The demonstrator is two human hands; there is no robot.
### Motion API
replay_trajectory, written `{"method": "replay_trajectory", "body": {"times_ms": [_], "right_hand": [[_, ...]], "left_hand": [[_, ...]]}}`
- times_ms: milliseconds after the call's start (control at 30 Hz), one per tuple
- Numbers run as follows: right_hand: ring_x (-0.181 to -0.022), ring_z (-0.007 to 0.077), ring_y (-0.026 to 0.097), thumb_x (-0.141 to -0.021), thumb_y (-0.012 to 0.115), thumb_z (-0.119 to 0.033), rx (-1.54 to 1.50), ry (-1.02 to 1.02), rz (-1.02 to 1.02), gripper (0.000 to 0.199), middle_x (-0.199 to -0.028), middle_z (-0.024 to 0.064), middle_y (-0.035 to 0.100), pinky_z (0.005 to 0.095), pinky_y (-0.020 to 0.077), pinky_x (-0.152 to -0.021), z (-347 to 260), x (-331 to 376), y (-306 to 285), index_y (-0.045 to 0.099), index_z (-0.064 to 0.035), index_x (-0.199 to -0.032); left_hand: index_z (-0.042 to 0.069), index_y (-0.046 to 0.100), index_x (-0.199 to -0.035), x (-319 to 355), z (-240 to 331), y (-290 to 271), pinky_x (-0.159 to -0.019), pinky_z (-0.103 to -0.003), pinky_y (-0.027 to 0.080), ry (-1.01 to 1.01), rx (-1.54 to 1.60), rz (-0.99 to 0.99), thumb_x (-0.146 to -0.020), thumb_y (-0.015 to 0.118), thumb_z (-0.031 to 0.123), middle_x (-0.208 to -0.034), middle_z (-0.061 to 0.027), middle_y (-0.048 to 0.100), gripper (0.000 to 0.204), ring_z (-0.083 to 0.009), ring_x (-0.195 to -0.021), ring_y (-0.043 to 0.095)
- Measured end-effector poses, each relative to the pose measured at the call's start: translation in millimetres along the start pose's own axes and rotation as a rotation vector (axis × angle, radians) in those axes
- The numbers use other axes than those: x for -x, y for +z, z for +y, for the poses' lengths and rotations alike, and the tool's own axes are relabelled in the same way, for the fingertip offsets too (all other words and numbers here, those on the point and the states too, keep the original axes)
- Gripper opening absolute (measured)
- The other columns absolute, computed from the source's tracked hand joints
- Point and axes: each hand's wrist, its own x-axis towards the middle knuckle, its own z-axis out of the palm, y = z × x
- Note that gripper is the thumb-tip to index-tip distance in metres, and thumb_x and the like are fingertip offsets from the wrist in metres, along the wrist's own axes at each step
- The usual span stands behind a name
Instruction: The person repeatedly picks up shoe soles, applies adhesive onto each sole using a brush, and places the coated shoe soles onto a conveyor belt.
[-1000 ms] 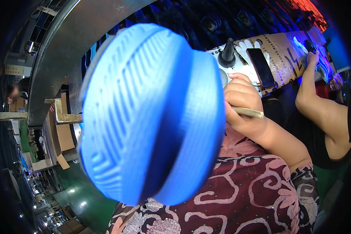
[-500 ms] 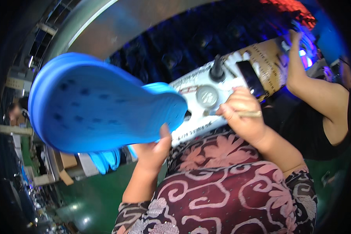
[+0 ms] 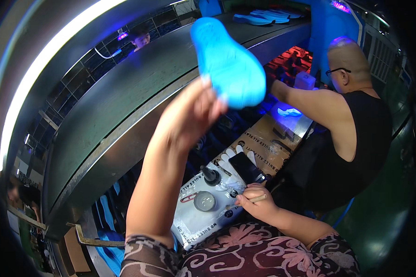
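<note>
A bright blue shoe sole [image 3: 232,64] is raised over the conveyor belt, wide end nearest me. My left hand [image 3: 196,108], a little blurred, grips it by the near left edge. Low over the work board [image 3: 192,226], my right hand [image 3: 260,205] is closed around the wooden handle of a small brush [image 3: 259,199]. The brush tip points left, toward a round grey pot [image 3: 204,201] of pale liquid. Behind the pot stands a black bottle [image 3: 211,175] with a pointed nozzle.
White gloves [image 3: 225,165] and a phone [image 3: 246,167] lie beside the bottle. The dark belt [image 3: 125,99] runs across, carrying several blue soles [image 3: 263,17] at its far end. A co-worker [image 3: 356,106] sits at my right. More blue pieces [image 3: 107,217] lie at lower left.
My left hand has swung the sole up, away and to the right, from close by to over the belt. My view has shifted too. The brush stays in my right hand.
</note>
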Motion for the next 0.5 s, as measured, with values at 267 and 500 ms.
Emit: {"method": "replay_trajectory", "body": {"times_ms": [267,500], "right_hand": [[-0.062,0.0277,0.060,-0.087,0.062,-0.018,-0.054,0.088,0.044,0.025,-0.063,0.0095,0.063,0.0375,0.0440,-0.063,20,9,-13,0.068,-0.0058,-0.066],[-0.061,0.0263,0.061,-0.089,0.059,-0.019,-0.135,0.134,-0.086,0.026,-0.065,0.0093,0.064,0.0359,0.0460,-0.062,24,10,5,0.069,-0.0050,-0.070]], "left_hand": [[0.002,0.043,-0.133,-13,-23,27,-0.089,-0.038,0.051,0.101,0.129,-0.085,-0.092,0.059,0.030,-0.114,-0.0194,0.063,0.052,-0.0298,-0.102,0.063],[0.001,0.045,-0.132,164,-92,-194,-0.080,-0.030,0.052,-0.056,-0.641,0.470,-0.092,0.060,0.020,-0.105,-0.0136,0.064,0.047,-0.0195,-0.092,0.063]]}}
